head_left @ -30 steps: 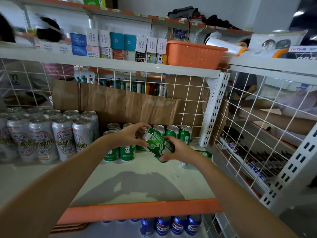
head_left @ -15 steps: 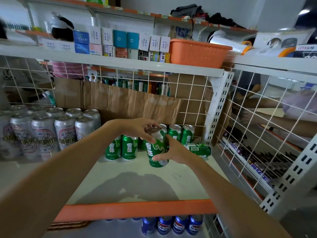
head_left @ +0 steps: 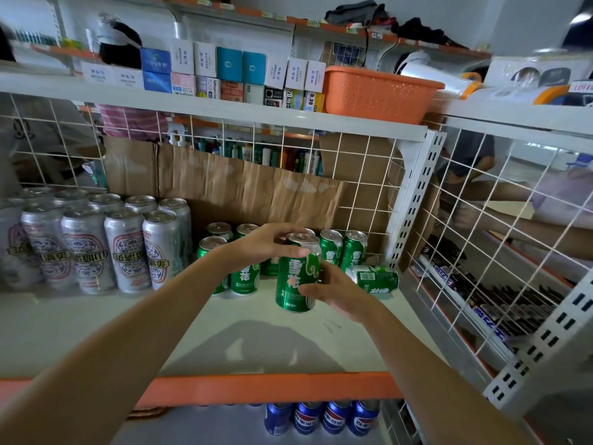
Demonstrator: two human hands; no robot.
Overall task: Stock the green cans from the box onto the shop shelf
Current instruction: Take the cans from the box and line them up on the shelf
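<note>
You hold one green can [head_left: 290,277] upright low over the white shop shelf [head_left: 256,342], in front of the stock that already stands there. The view does not show whether its base touches the shelf. Your left grip [head_left: 266,244] comes over the top, fingers curled round the rim and thumb pressed on the can's upper side. Your right grip [head_left: 333,290] wraps the lower half from the right, thumb across the front near the base. Both grips are closed round this one can.

Just behind and to the left, a cluster of standing green cans [head_left: 211,248] is partly hidden by your left forearm. A back pair of green cans [head_left: 341,248] stands upright behind the held one, to its right. A tipped green can [head_left: 373,277] lies on its side just right of your right grip, near the shelf's rear right corner.

Left of the green stock, tall silver cans [head_left: 128,245] stand in rows. A cardboard sheet [head_left: 240,187] stands against the wire mesh back [head_left: 353,168].

The shelf's orange front edge [head_left: 272,387] runs below your arms, and under it blue cans [head_left: 321,415] stand in a row. On the shelf above sit small boxes [head_left: 205,69] and an orange basket [head_left: 375,91].
</note>
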